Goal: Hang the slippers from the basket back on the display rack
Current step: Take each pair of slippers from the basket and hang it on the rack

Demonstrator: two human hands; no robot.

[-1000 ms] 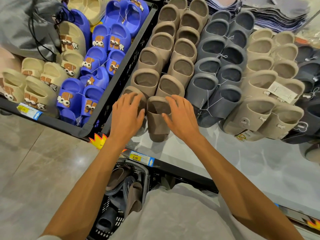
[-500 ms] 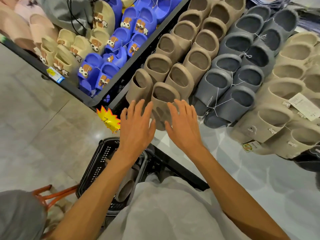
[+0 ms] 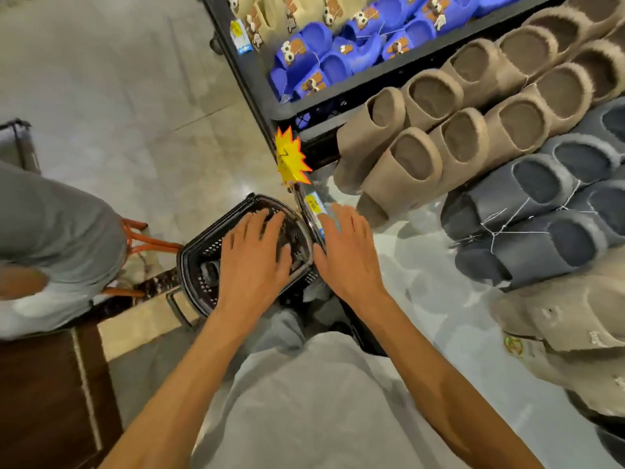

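Observation:
A black plastic basket (image 3: pixel 199 258) stands on the floor below the display rack's front edge (image 3: pixel 313 214). My left hand (image 3: pixel 253 255) hovers over the basket's opening, fingers spread, holding nothing. My right hand (image 3: pixel 348 255) is beside it over the rack's edge, also spread and empty. A dark slipper (image 3: pixel 209 270) shows inside the basket; most of its contents are hidden by my left hand. The front pair of tan slippers (image 3: pixel 399 170) rests on the white rack surface (image 3: pixel 422 282) just beyond my right fingers.
Rows of tan slippers (image 3: pixel 517 93), grey slippers (image 3: pixel 541 225) and beige slippers (image 3: pixel 568 330) fill the rack at right. Blue slippers (image 3: pixel 324 59) fill a black crate behind. A yellow star tag (image 3: pixel 291 160) sticks out at the rack corner. A person in grey (image 3: pixel 50 238) crouches at left.
Both hands have let go of the tan pair on the rack and dropped back toward the basket. The view has tilted down and left, revealing the floor and basket.

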